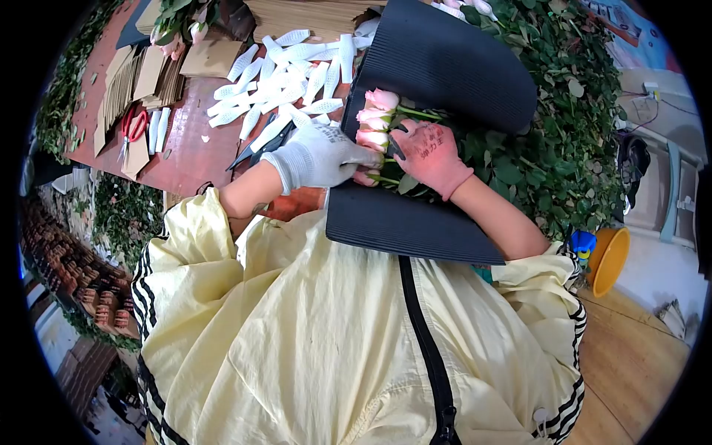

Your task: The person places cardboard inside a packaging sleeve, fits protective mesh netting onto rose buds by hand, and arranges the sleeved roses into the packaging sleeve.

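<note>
Pink roses [374, 120] lie in a row, heads to the left, on a black ribbed sheet [415, 226] whose far flap [452, 63] curves up behind them. My left hand [319, 156], in a pale grey knit glove, is closed with its fingertips at the lowest rose head [365, 177]. Next to it, my right hand [430, 154], in a pinkish-red glove with dark printing, curls its fingers on the rose stems just below the heads. Its fingertips are partly hidden among the leaves.
White mesh sleeves [285, 81] are heaped on the reddish table [189, 122]. Red-handled scissors [134, 127] lie by stacked brown cardboard pieces [119, 81] at the left. Leafy stems [564, 111] are piled at the right, near an orange basin [610, 259].
</note>
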Tool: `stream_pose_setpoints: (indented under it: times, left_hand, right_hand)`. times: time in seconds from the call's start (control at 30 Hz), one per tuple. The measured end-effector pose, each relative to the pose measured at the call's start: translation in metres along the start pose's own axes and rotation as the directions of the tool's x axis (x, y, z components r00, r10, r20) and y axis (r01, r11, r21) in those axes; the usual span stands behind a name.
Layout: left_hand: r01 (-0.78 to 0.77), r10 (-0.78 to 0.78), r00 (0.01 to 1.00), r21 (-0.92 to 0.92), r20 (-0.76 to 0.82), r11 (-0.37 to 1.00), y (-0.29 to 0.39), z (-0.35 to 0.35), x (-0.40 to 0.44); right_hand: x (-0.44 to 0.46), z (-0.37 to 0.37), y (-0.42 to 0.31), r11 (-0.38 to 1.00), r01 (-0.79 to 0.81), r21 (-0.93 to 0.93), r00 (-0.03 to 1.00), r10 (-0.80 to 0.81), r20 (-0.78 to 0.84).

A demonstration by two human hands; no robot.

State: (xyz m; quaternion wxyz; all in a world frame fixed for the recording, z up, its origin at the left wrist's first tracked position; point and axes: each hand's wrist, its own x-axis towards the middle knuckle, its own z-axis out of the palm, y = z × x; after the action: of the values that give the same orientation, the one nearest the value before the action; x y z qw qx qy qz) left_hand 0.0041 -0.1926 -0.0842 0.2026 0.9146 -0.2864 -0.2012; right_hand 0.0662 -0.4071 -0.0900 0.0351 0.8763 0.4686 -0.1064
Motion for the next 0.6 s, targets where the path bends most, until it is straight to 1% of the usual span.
stream_pose_setpoints:
  times: [0.03, 0.1, 0.13, 0.17, 0.2, 0.23, 0.27, 0.3, 0.37, 0.4, 0.5, 0.53, 0.57, 0.6]
  left_hand:
    - [0.0, 0.0, 1.0, 0.002, -0.002, 1.0, 0.0, 0.002, 0.002]
    - [-0.001, 0.006, 0.997, 0.066, -0.073, 0.998, 0.007, 0.001, 0.007]
    - [0.051, -0.051, 0.999, 0.187, -0.007, 0.981, 0.011, -0.002, 0.007]
    - [0.051, -0.05, 0.999, 0.191, -0.01, 0.98, 0.009, 0.0, 0.008]
    - [0.081, -0.085, 0.996, 0.158, 0.018, 0.984, 0.005, 0.005, 0.01]
    - [0.112, -0.119, 0.992, 0.127, 0.048, 0.986, 0.002, 0.006, 0.011]
    - [0.107, -0.117, 0.992, 0.206, 0.037, 0.973, 0.009, -0.001, 0.008]
    - [0.106, -0.116, 0.993, 0.207, 0.037, 0.973, 0.012, -0.002, 0.008]
    - [0.191, -0.204, 0.977, 0.172, 0.061, 0.966, 0.016, -0.004, 0.011]
    - [0.188, -0.201, 0.978, 0.176, 0.063, 0.966, 0.017, -0.005, 0.011]
    - [0.223, -0.236, 0.968, 0.145, 0.079, 0.964, 0.018, -0.006, 0.012]
    - [0.228, -0.235, 0.97, 0.097, 0.069, 0.969, 0.017, -0.004, 0.012]
    - [0.23, -0.232, 0.971, 0.049, 0.058, 0.972, 0.016, -0.003, 0.012]
    - [0.23, -0.233, 0.971, 0.05, 0.057, 0.972, 0.017, -0.005, 0.012]
  right_hand:
    - [0.0, -0.001, 0.0, 1.0, -0.013, -0.001, 1.0, 0.013, 0.008]
    - [-0.001, -0.001, 0.001, 1.0, -0.029, -0.002, 1.0, 0.029, 0.014]
    - [-0.002, 0.0, 0.003, 0.999, -0.013, 0.042, 1.0, 0.013, -0.002]
    - [-0.002, -0.001, 0.006, 0.996, 0.005, 0.084, 1.0, -0.004, -0.018]
    - [-0.003, -0.002, 0.008, 0.997, 0.006, 0.081, 1.0, -0.004, -0.022]
    - [-0.005, -0.003, 0.009, 0.995, -0.054, 0.084, 0.993, 0.062, -0.102]
    - [-0.006, -0.005, 0.008, 0.989, -0.113, 0.093, 0.976, 0.128, -0.179]
    - [-0.004, -0.007, 0.008, 0.989, -0.114, 0.093, 0.975, 0.129, -0.179]
    - [0.005, -0.014, 0.005, 0.986, -0.164, -0.027, 0.986, 0.163, -0.044]
    - [0.009, -0.003, 0.005, 0.986, -0.137, -0.095, 0.991, 0.135, -0.023]
    - [0.013, -0.001, 0.01, 0.988, -0.111, -0.105, 0.994, 0.108, -0.031]
    - [0.012, -0.002, 0.01, 0.989, -0.11, -0.104, 0.994, 0.107, -0.032]
    - [0.011, -0.004, 0.009, 0.988, -0.112, -0.103, 0.994, 0.111, -0.007]
    - [0.01, -0.006, 0.009, 0.988, -0.114, -0.104, 0.993, 0.116, 0.017]
